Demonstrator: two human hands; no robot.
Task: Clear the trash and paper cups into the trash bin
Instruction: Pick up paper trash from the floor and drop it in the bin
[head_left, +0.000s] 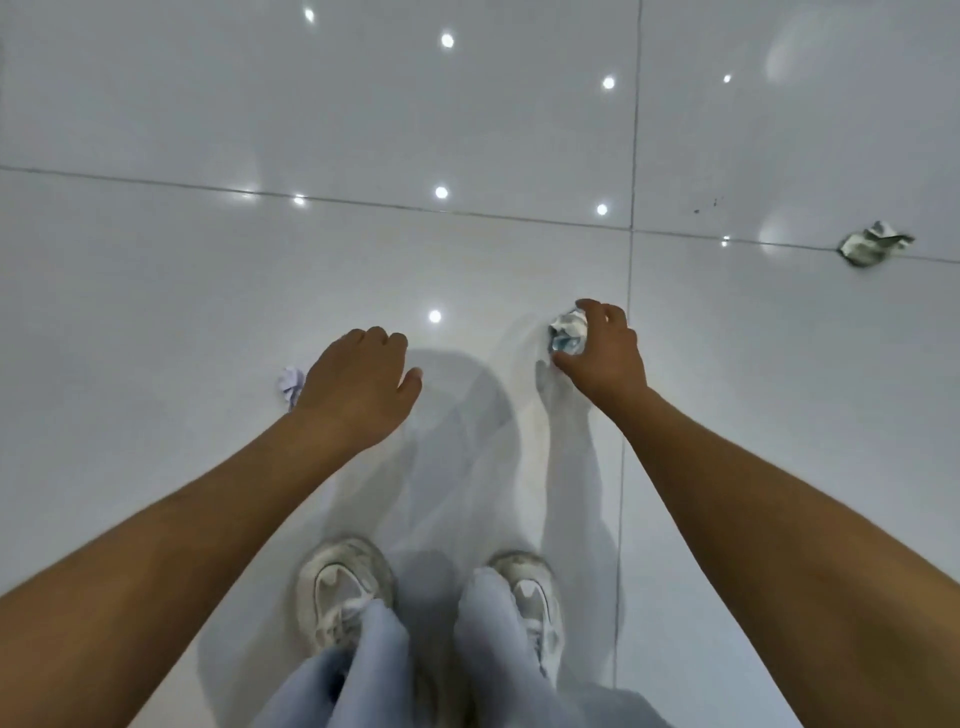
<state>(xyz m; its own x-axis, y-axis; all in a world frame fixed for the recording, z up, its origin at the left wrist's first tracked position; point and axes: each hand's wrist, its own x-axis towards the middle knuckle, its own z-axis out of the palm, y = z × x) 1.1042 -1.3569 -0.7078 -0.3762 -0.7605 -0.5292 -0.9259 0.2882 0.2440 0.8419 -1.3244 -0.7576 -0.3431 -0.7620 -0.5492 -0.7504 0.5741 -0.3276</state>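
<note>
My right hand (602, 348) grips a crumpled white and blue paper ball (568, 332), fingers and thumb curled round it just above the glossy white tile floor. My left hand (358, 387) hangs over the floor with loosely curled fingers and holds nothing. A small crumpled white paper (290, 382) lies on the tiles beside my left hand, partly hidden by it. Another crumpled wrapper (872, 244), grey-green and white, lies on a tile joint at the far right. No trash bin or paper cup is in view.
My two feet in white sneakers (343, 592) stand at the bottom centre, below light trouser legs. Dark grout lines (631, 260) cross the floor, and ceiling lights reflect on the tiles. A few dark specks (706, 207) mark the tile at upper right.
</note>
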